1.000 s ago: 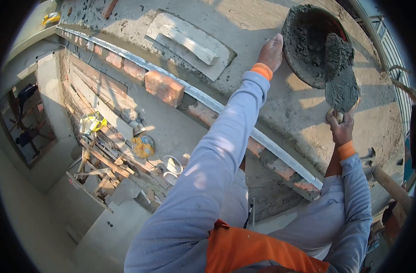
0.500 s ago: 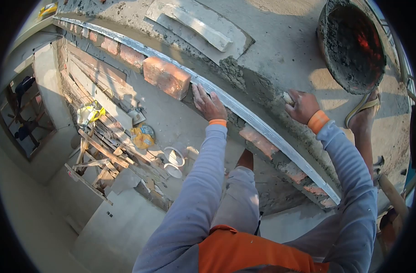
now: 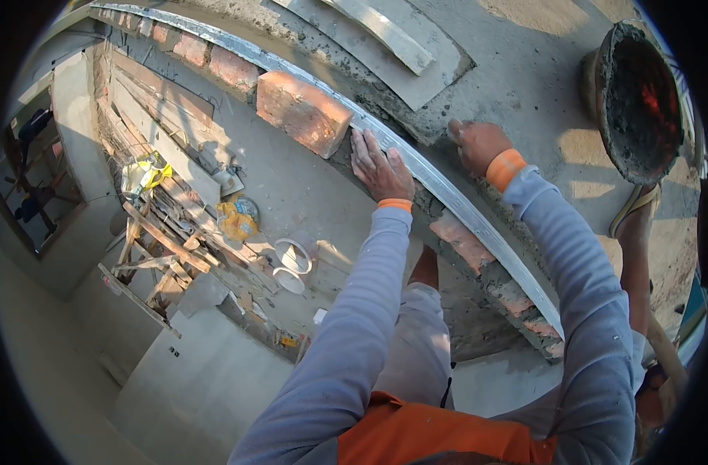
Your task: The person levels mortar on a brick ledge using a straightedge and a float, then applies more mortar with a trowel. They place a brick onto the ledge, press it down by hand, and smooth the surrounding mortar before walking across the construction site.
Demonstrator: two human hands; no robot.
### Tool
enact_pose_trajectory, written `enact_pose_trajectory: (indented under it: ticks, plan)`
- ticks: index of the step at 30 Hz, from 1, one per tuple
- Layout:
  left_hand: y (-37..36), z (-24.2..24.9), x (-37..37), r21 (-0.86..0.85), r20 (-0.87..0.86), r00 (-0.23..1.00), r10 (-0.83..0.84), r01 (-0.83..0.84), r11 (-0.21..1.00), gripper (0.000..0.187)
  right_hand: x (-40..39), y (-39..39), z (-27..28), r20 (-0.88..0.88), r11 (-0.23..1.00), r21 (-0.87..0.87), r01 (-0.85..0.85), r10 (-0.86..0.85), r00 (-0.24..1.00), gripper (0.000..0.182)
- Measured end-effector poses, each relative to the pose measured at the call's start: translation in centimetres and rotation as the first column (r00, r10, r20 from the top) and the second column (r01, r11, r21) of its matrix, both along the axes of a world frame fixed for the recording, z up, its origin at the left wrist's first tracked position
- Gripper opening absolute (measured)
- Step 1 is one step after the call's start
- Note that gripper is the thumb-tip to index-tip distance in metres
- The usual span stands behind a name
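A long metal straightedge lies along the top of the brick wall edge, smeared with mortar. My left hand rests with outstretched fingers against its near side, just right of an orange-red brick. That brick sits beside the bar, standing higher than the broken bricks below it. My right hand is closed in a fist over the mortar on the far side of the bar. A pale handle end shows at the fist, apparently a trowel's; its blade is hard to make out.
A mortar pan stands at the upper right near a sandaled foot. Flat boards lie on the slab beyond the bar. Far below the wall are piled timber, a yellow bag and a white bucket.
My right hand has moved left, closer to the straightedge's middle. My left hand stays against the bar beside the brick. The view has shifted slightly.
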State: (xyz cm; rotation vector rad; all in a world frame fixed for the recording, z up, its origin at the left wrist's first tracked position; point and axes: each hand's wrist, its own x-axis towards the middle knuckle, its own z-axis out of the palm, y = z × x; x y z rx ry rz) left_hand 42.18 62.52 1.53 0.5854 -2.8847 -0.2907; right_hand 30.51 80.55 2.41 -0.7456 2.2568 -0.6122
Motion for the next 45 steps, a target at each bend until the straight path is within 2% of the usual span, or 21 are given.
enact_pose_trajectory:
  ticks: [5,7,14,17,19,20,23,25,26,31,35,38,40,43,45]
  plan:
    - [-0.1,-0.1,0.2,0.009,0.017,1.000,-0.001,0.001,1.000,0.053,0.0,1.3,0.2,-0.032,0.997,-0.018,-0.074,0.073,0.997,0.019]
    - [-0.1,-0.1,0.2,0.006,0.015,1.000,-0.002,0.002,1.000,0.052,0.5,2.4,0.0,-0.077,0.990,-0.129,-0.056,0.046,0.996,0.024]
    - [0.2,0.2,-0.1,0.005,0.021,1.000,0.001,-0.002,1.000,0.050,1.6,7.3,-0.1,-0.022,0.987,-0.158,-0.011,0.008,1.000,0.026]
    - [0.2,0.0,0.1,0.041,0.028,1.000,0.011,-0.012,0.999,0.054,2.6,7.6,-0.9,0.019,0.996,-0.083,0.029,-0.028,0.999,0.025]
    - [0.2,-0.2,0.1,0.035,0.023,1.000,0.009,-0.010,0.999,0.054,2.8,6.4,-1.1,-0.022,0.997,0.027,-0.073,0.074,0.997,0.023]
    - [0.1,-0.3,0.1,0.031,0.018,1.000,0.011,-0.012,0.999,0.054,3.1,5.9,-0.8,-0.020,0.997,0.026,-0.068,0.069,0.997,0.023]
    - [0.2,-0.1,0.1,0.032,0.028,0.999,0.019,-0.020,0.999,0.053,4.0,6.2,2.2,-0.067,0.998,0.022,-0.064,0.065,0.996,0.021]
    - [0.2,0.0,0.0,0.030,0.027,0.999,0.026,-0.027,0.999,0.053,3.3,7.6,5.0,0.042,0.992,0.032,-0.122,0.121,0.992,0.022]
    - [0.3,0.0,0.0,0.023,0.029,0.999,0.026,-0.027,0.999,0.053,3.4,8.3,5.2,0.038,0.991,0.041,-0.125,0.124,0.992,0.022]
    - [0.1,0.1,0.1,0.036,0.008,1.000,0.013,-0.013,0.999,0.052,3.1,9.0,3.9,0.066,0.998,-0.006,0.065,-0.065,0.996,0.025]
    - [0.0,-0.1,0.0,0.016,0.019,1.000,0.012,-0.012,1.000,0.053,2.2,7.3,3.0,0.120,0.998,0.009,0.061,-0.061,0.991,0.026]
    - [0.0,0.0,0.0,0.008,0.025,1.000,0.019,-0.019,1.000,0.051,2.1,7.1,3.2,0.143,1.000,0.004,-0.007,0.007,0.990,0.032]
    - [0.0,0.1,0.0,0.014,0.016,1.000,0.012,-0.012,1.000,0.052,2.6,8.0,3.8,0.069,0.988,0.149,0.041,-0.051,0.996,0.036]
    - [-0.3,0.2,-0.2,0.017,0.012,1.000,0.013,-0.013,1.000,0.052,3.8,9.9,6.0,0.072,0.983,0.145,0.111,-0.123,0.990,0.037]
    - [-0.1,0.4,-0.1,0.029,0.018,1.000,0.013,-0.014,0.999,0.052,4.5,9.6,6.1,0.075,0.989,0.115,0.094,-0.103,0.992,0.033]
